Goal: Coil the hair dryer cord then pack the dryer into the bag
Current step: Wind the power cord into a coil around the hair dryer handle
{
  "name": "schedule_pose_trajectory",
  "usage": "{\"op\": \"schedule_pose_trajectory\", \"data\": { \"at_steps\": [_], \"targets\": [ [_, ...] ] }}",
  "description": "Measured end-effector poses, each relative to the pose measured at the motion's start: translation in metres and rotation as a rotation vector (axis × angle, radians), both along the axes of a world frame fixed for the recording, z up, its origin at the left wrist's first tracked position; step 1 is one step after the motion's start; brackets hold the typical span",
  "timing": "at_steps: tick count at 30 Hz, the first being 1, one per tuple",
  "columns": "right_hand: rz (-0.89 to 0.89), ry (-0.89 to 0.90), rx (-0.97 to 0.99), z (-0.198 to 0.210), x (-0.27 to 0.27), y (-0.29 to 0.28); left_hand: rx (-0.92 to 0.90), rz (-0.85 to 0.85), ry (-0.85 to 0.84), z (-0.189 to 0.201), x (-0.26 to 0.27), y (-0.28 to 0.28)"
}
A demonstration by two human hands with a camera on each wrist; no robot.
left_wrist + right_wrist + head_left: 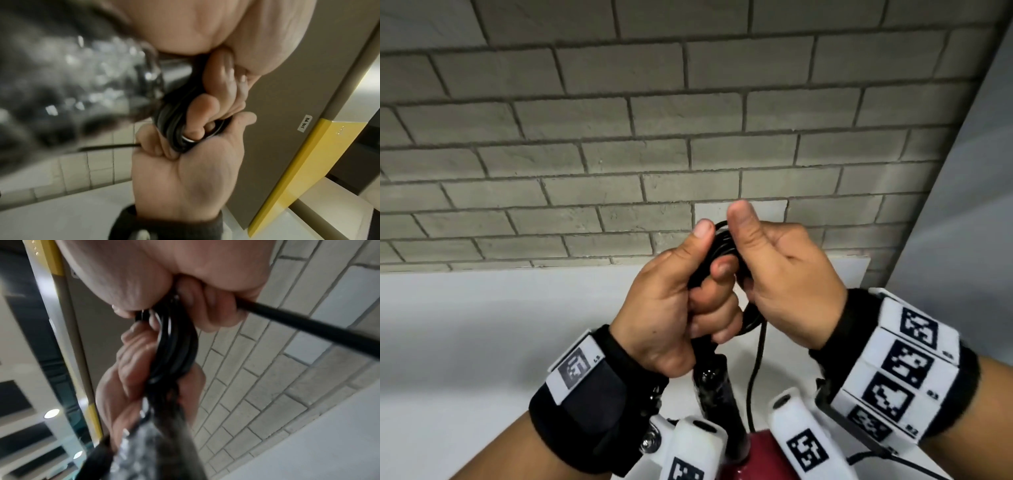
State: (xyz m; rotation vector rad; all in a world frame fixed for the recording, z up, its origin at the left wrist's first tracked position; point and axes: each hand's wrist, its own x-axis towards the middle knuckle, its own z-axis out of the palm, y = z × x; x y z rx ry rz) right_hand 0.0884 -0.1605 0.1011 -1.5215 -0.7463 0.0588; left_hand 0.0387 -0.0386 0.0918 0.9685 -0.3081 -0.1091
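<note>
Black cord (722, 246) is wound in several loops, and I hold this coil between both hands in front of my chest. My left hand (671, 301) has its fingers curled through the loops, with the thumb pressed along the outside. My right hand (784, 284) pinches the coil from the other side, thumb pointing up. The coil stands on edge, its long axis running up and down. One free strand (756, 363) hangs from the coil toward me. Below my left hand the dark handle of the hair dryer (717, 390) points downward, over something dark red (760, 452) at the bottom edge. Under my hands lies a white counter (482, 325). Behind it rises a grey brick wall (619, 137).
</note>
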Motion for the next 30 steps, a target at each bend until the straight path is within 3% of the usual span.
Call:
{"op": "schedule_pose_trajectory", "data": {
  "at_steps": [3, 6, 11, 17, 20, 25, 28, 30],
  "targets": [
    [-0.141, -0.014, 0.014, -0.001, 0.003, 0.001, -0.016, -0.046, 0.019, -0.001, 0.001, -0.004],
    [-0.167, 0.01, 0.022, -0.006, 0.006, 0.001, -0.02, -0.083, 0.052, -0.002, 0.002, -0.004],
    [-0.078, -0.037, 0.06, -0.01, 0.014, -0.006, 0.04, 0.042, 0.043, -0.005, 0.001, -0.002],
    [0.052, -0.223, 0.056, -0.009, 0.027, -0.028, 0.032, 0.044, 0.039, -0.005, 0.001, 0.008],
    [0.037, -0.313, -0.151, -0.016, 0.029, -0.03, 0.004, 0.042, 0.012, -0.002, 0.001, 0.01],
    [0.068, -0.207, -0.594, -0.047, 0.024, -0.026, -0.074, 0.097, -0.138, 0.013, 0.011, 0.024],
    [0.115, -0.321, -0.835, -0.049, 0.014, -0.022, 0.012, 0.211, -0.185, 0.017, 0.021, 0.028],
    [0.163, -0.366, -0.874, -0.042, 0.004, -0.021, 0.131, 0.331, -0.221, 0.015, 0.029, 0.03]
  ]
}}
